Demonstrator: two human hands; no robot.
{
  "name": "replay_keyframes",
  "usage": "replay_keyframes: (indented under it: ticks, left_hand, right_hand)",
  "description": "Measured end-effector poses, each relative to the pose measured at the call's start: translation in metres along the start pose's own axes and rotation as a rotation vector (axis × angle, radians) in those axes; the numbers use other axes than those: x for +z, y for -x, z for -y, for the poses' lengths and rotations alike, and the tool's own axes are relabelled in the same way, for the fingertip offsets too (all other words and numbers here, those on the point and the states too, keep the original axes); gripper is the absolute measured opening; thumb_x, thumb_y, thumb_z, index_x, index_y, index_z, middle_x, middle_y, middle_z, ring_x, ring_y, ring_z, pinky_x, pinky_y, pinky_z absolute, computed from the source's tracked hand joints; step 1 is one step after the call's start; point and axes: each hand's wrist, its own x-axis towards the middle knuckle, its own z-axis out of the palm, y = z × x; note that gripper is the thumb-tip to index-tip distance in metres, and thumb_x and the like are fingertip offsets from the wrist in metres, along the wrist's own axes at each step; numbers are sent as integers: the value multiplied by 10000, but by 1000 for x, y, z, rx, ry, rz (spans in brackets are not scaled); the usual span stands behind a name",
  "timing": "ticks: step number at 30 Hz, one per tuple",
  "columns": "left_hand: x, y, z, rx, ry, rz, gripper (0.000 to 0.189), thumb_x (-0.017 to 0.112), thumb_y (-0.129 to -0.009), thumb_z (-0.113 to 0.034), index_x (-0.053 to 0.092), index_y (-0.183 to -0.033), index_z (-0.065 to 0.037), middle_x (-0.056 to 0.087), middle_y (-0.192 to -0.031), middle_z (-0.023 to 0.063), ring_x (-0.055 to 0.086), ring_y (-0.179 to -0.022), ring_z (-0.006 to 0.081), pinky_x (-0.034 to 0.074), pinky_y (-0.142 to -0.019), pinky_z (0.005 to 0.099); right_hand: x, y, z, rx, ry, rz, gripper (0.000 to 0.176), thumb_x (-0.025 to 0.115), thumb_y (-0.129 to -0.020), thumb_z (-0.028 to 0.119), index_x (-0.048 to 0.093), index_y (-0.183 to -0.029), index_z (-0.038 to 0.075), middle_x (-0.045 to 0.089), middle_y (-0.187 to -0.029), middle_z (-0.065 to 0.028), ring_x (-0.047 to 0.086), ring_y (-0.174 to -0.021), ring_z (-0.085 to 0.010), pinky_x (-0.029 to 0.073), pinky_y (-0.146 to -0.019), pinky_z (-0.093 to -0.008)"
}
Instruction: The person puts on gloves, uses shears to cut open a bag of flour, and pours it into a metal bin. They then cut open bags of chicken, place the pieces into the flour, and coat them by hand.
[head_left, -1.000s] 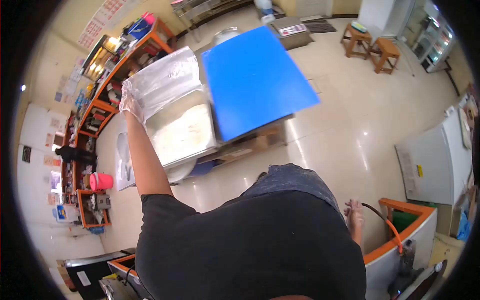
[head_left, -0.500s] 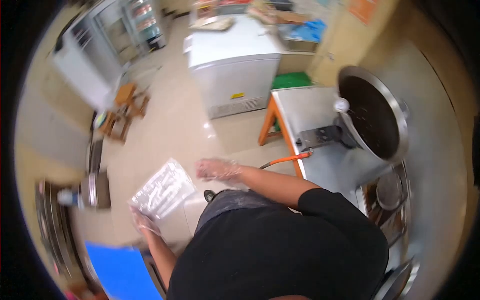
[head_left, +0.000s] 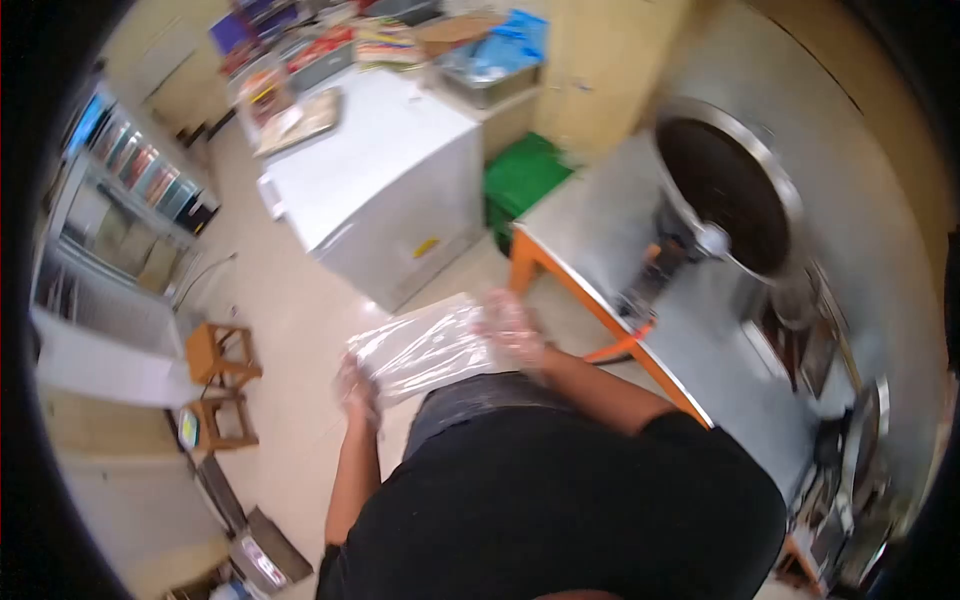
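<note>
A flat, shiny clear plastic bag (head_left: 425, 345) is stretched level in front of my waist. On its left edge, my left hand (head_left: 358, 390) in a thin clear plastic glove is closed with the bag in its fingers. My right hand (head_left: 512, 328), gloved the same way, grips the bag at the opposite edge; its fingers are a little blurred.
A white chest freezer (head_left: 390, 150) stands ahead with packages on top. To my right is a metal-topped table (head_left: 590, 210) with orange legs, carrying a large pot of dark liquid (head_left: 720, 180). A green bin (head_left: 525, 180) sits between them. Wooden stools (head_left: 220, 355) stand left.
My right hand was apart from the bag and now holds its right edge. The view has turned, and both hands and the bag appear farther right, closer to the freezer.
</note>
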Motion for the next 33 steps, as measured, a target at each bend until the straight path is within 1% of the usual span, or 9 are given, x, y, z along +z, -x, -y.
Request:
replay_keyframes:
  ticks: [4, 7, 12, 15, 19, 21, 27, 30, 33]
  left_hand:
    - [28, -99, 7, 12, -96, 72, 448, 509, -965, -494, 630, -1039, -69, 557, -833, 22, 510, -770, 143, 441, -689, 326]
    - [74, -110, -43, -95, -122, 318, 617, 429, -986, -499, 508, -1349, -5, 547, -1325, 158, 499, -1208, 230, 362, -1035, 339]
    - [115, -171, -44, -28, -159, 220, 686, 379, -976, -563, 518, -1310, 19, 578, -1251, 219, 538, -1161, 313, 383, -1007, 388]
    - [108, -210, -47, 366, -466, 114, 617, 357, -985, -535, 552, -1224, -1, 578, -1182, 259, 550, -1111, 388, 410, -966, 437]
    - [59, -288, 32, 402, -477, -50, 424, 399, -1000, -440, 515, -998, -32, 608, -848, 196, 586, -765, 408, 463, -730, 489]
    - [46, -267, 13, 85, -57, -111, 377, 500, -963, -410, 510, -933, -34, 593, -744, 168, 579, -659, 324, 474, -670, 433]
    - [-20, -307, 113, -262, -1142, -80, 376, 588, -860, -388, 624, -1015, -48, 677, -865, 204, 667, -880, 321, 516, -741, 443]
    - [-45, -326, 107, -477, -1202, 186, 383, 597, -841, -385, 645, -1054, -70, 682, -963, 216, 657, -987, 334, 516, -805, 466]
    - [-67, -366, 111, -473, -1252, 360, 378, 596, -843, -383, 646, -1050, -70, 682, -959, 213, 657, -979, 334, 517, -799, 467]
  right_hand:
    - [-35, -37, 19, 45, -28, 53, 792, 703, -872, 280, 239, -1464, 31, 326, -1476, -148, 370, -1326, -273, 345, -1073, -421]
    - [-41, -79, -29, 182, -156, 159, 786, 721, -848, 294, 306, -1452, 10, 420, -1420, -166, 418, -1294, -281, 317, -1090, -401]
    - [-56, -174, -20, 430, -77, 212, 574, 745, -820, 242, 522, -1282, -17, 603, -1168, -148, 546, -1099, -271, 386, -1002, -397]
    - [-50, -237, 13, 449, -251, 179, 425, 740, -825, 156, 576, -1168, -33, 655, -1049, -96, 630, -919, -193, 496, -863, -334]
    - [-71, -319, 11, 472, 85, 161, 393, 737, -824, 158, 593, -1138, -29, 663, -1030, -81, 628, -917, -169, 501, -825, -317]
    - [-68, -343, 30, 523, 147, 105, 378, 720, -833, 153, 594, -1147, -15, 661, -1012, -93, 630, -868, -170, 508, -760, -312]
    - [-67, -388, -21, 654, -103, -283, 403, 685, -841, 177, 568, -1209, 58, 633, -1012, -89, 604, -787, -182, 467, -635, -308]
    - [-55, -385, -47, 631, -214, -396, 375, 663, -856, 164, 576, -1207, 66, 632, -1062, -82, 602, -887, -207, 470, -705, -339]
    - [-93, -387, -170, 552, -249, -508, 356, 638, -876, 149, 577, -1217, 68, 631, -1111, -85, 594, -964, -242, 479, -805, -388]
